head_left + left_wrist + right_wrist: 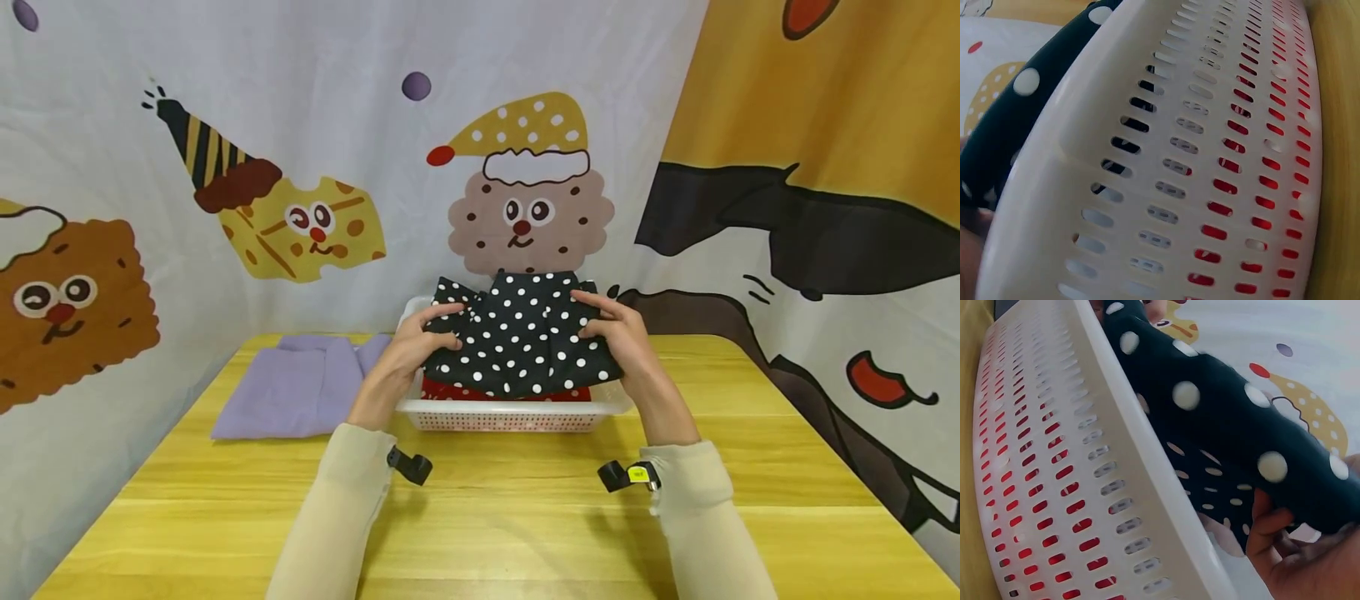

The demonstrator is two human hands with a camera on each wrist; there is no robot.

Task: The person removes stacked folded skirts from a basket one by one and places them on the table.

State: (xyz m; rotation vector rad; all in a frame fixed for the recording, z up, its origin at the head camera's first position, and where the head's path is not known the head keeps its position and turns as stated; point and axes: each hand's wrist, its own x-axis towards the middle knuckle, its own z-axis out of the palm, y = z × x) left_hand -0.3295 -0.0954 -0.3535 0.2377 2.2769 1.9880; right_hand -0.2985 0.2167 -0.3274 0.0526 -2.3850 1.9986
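Observation:
A black cloth with white polka dots [517, 342], folded, hangs between both hands over a white perforated plastic basket [506, 417]. My left hand [408, 346] pinches its left side, thumb in front. The right hand [622, 333] grips the right side; in the right wrist view its curled fingers [1272, 531] show under the cloth's edge. Inside the basket, below the dotted cloth, lies red fabric [465, 392] with white spots, which also shows red through the slots. The left wrist view is mostly filled by the basket wall [1197, 156], with the left hand barely in sight.
A folded lilac cloth [288, 387] lies on the wooden table [495, 517] left of the basket. Behind the table hangs a white curtain [337, 75] printed with cartoon food figures.

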